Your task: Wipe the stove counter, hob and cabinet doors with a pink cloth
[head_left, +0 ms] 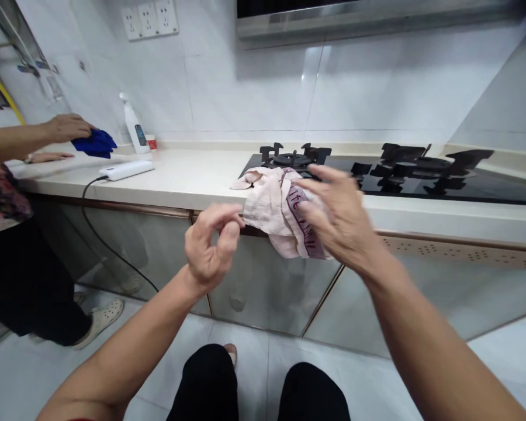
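Head view: pale cloth [267,204] laid over counter [193,169] edge between hands, crumpled, not smoothed flat; hands apart, left hand [213,245] curled beside it, grip unclear, right hand [344,225] spread over it, contact unclear.

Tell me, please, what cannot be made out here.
Head view:
Full lettering on the pink cloth: partly behind the right hand.
Whether that hand's fingers touch the cloth: motion blur.
The co-worker: shoulders cut off by the left edge.
Range hood: top cut off by the upper edge.
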Motion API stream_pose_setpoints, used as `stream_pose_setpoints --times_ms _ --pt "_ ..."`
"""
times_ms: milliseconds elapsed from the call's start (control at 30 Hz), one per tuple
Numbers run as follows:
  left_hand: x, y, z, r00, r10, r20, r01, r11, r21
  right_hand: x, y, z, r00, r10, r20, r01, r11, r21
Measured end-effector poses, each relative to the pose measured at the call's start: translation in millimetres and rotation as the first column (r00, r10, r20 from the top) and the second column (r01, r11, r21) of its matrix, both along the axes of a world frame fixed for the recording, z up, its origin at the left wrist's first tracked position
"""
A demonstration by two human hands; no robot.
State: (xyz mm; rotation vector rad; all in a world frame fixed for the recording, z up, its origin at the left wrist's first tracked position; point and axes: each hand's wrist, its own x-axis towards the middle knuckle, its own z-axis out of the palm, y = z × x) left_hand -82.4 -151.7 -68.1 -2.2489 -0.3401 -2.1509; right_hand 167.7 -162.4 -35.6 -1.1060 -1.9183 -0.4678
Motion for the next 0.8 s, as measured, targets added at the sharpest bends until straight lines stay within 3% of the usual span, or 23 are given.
stream_pose_setpoints --times_ms 100,200,333,400,500,567,667,800 --pt "9 37 0.5 0.993 0.115 0.007 -0.113 0.983 -0.148 -24 38 -11 0.967 -0.120 0.226 0.149 0.982 -0.116" --pt "14 68 8.3 0.965 0.238 -0.111 -0.251 0.959 -0.128 -42 61 -12 0.926 -0.196 0.323 0.256 0.954 -0.155" --pt "19 103 26.7 0.861 0.394 -0.320 -0.445 0.890 -0.102 -64 75 1 0.907 -0.172 0.384 0.250 0.954 -0.163" --pt "22 120 36.7 0.839 0.411 -0.357 -0.495 0.848 -0.189 -74 83 8 0.893 -0.137 0.429 0.228 0.959 -0.169" --pt "22 138 52.4 0.855 0.341 -0.391 -0.483 0.797 -0.362 -78 96 16 0.877 -0.075 0.475 0.178 0.968 -0.176" --pt "18 144 63.4 0.815 0.296 -0.499 -0.517 0.761 -0.393 -71 100 20 0.877 -0.052 0.477 0.160 0.969 -0.187" --pt "9 147 79.5 0.660 0.296 -0.690 -0.642 0.699 -0.315 -44 95 24 0.901 -0.046 0.431 0.163 0.957 -0.238" --pt "0 154 93.0 0.509 0.350 -0.787 -0.769 0.595 -0.233 22 77 23 0.923 -0.140 0.359 0.250 0.926 -0.284"
